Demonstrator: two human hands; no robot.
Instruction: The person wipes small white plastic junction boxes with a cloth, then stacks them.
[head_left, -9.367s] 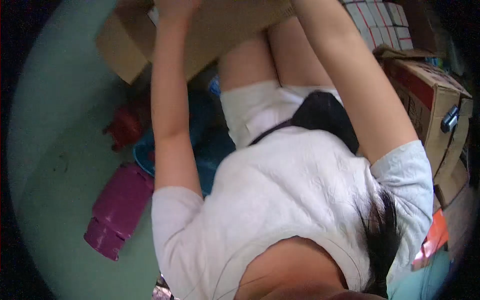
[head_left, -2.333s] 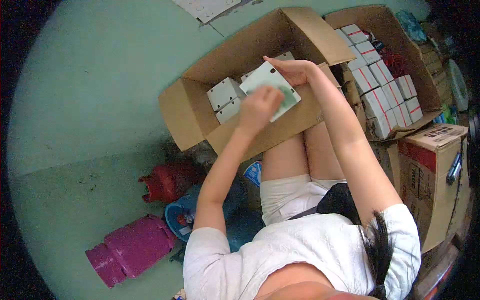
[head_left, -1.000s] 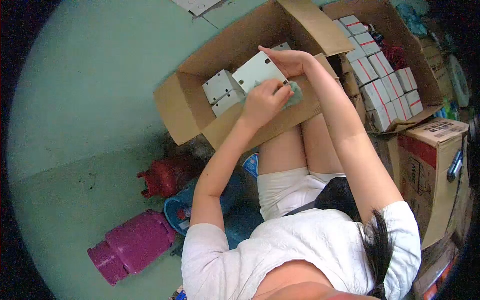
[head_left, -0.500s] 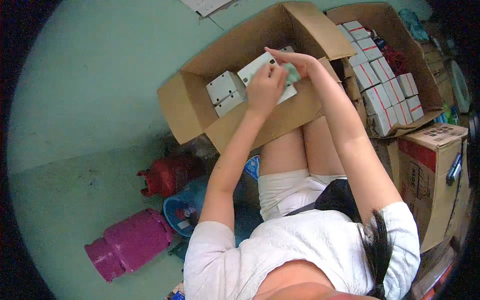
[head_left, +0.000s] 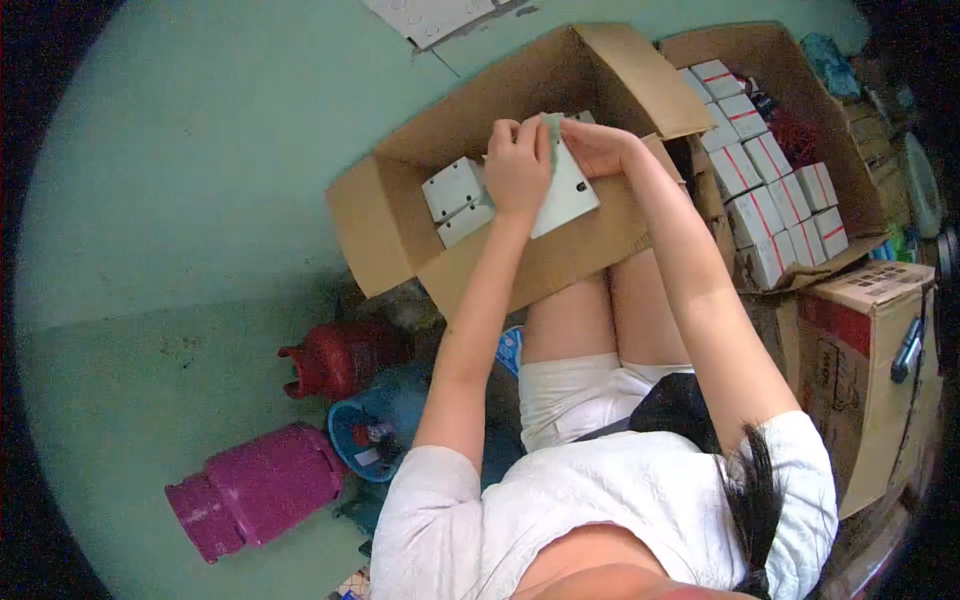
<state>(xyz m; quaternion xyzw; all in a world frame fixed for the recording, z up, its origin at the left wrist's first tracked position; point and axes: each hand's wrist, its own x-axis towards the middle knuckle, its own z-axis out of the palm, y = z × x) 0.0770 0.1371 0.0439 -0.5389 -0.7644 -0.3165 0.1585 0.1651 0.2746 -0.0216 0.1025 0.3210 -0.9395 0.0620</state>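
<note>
My left hand [head_left: 518, 170] is closed with a pale green cloth [head_left: 553, 132] between its fingers, pressed to the upper left side of a white box [head_left: 566, 200]. This box has dark square marks near its corners and is tilted above the open cardboard carton [head_left: 540, 270]. At its upper right edge, my right hand [head_left: 597, 150] grips the box, with the fingertips partly hidden behind it. Two more white boxes with dark corner marks, an upper one [head_left: 453, 190] and a lower one [head_left: 465, 222], lie inside the carton to the left.
A second carton [head_left: 860, 205] at the right holds several white boxes [head_left: 768, 158] with red stripes. Below it stands a closed cardboard box [head_left: 850, 360]. Red [head_left: 345, 357] and magenta [head_left: 262, 488] cylinders and a blue round container [head_left: 375, 420] are at the lower left.
The white box has turned and shows a broad plain face lower down. My left hand and the cloth have moved to its upper left side; my right hand has shifted slightly down.
</note>
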